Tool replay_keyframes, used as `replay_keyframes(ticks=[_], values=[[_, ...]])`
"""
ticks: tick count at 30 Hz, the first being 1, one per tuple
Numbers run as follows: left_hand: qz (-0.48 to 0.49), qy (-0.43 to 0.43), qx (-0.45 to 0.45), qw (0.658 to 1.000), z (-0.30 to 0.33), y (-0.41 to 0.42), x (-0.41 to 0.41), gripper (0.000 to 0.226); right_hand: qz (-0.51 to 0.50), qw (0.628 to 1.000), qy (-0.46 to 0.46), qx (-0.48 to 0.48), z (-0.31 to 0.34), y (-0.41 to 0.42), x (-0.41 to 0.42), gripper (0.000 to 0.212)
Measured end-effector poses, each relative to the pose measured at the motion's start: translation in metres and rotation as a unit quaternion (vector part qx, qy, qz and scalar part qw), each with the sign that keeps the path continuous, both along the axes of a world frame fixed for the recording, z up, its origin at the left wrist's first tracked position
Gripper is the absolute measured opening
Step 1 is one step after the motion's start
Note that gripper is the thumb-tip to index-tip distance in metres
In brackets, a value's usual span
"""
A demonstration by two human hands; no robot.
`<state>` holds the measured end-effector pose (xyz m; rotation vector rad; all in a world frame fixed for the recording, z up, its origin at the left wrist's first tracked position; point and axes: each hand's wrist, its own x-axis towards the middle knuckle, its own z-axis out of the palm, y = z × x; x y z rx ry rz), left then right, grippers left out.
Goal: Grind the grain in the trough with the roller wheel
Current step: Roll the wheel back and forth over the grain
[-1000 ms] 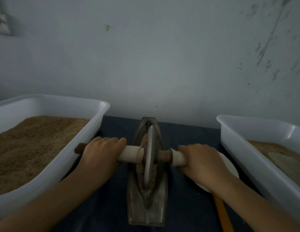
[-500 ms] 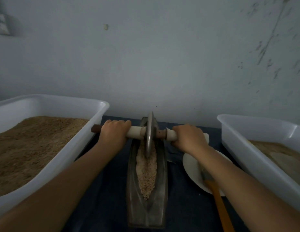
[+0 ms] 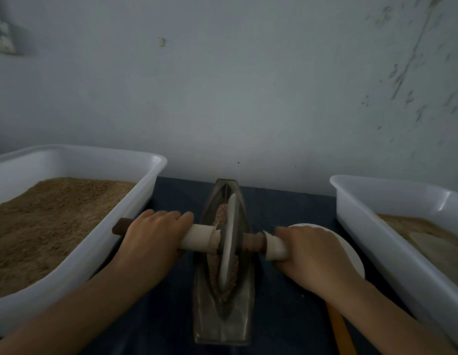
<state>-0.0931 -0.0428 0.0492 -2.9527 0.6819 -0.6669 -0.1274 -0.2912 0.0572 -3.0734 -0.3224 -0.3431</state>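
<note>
Roller wheel (image 3: 229, 242) hides grain (image 3: 221, 213) mid-trough (image 3: 224, 326)

Small grinding wkshop, grain-filled tubs (image 3: 156, 162), metal trough (image 3: 224, 326), scuffed wall (image 3: 248, 85)

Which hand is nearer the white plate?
Right. The right hand grips the axle directly over the white plate; the left hand grips across the trough, beside the left bin.
</note>
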Motion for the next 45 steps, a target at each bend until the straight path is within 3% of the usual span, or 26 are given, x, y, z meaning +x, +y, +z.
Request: replay_keyframes(ticks=[3,7,11,19,29,33,38,45], values=[[-0.005,0.004,-0.010,1.000,0.002,0.000,-0.002,0.034,0.001,1.000,-0.011,-0.001,0.001,0.000,-0.001,0.013],[0.005,-0.016,-0.001,1.000,0.002,-0.005,0.012,0.028,-0.017,1.000,0.003,-0.011,0.001,-0.001,0.021,0.027],[0.025,-0.030,0.003,0.999,0.000,-0.013,0.044,0.025,-0.037,0.999,-0.028,0.002,-0.005,-0.003,0.051,0.015],[0.062,-0.048,0.004,0.997,0.000,-0.022,0.088,0.021,-0.055,0.997,-0.056,-0.004,-0.002,-0.004,0.096,0.015],[0.015,-0.026,0.024,0.999,-0.004,-0.012,0.046,0.032,-0.034,0.999,-0.008,-0.005,-0.006,-0.004,0.043,0.012],[-0.005,-0.013,0.006,1.000,-0.002,-0.004,0.021,0.033,-0.013,1.000,0.015,-0.006,0.000,0.002,0.014,0.030],[-0.035,-0.001,-0.023,0.999,0.000,0.000,0.009,0.030,0.010,1.000,0.015,-0.011,0.006,0.007,0.007,0.015],[0.013,0.023,0.010,1.000,0.004,-0.013,0.053,0.020,-0.017,1.000,-0.019,-0.017,0.001,0.011,0.053,0.011]])
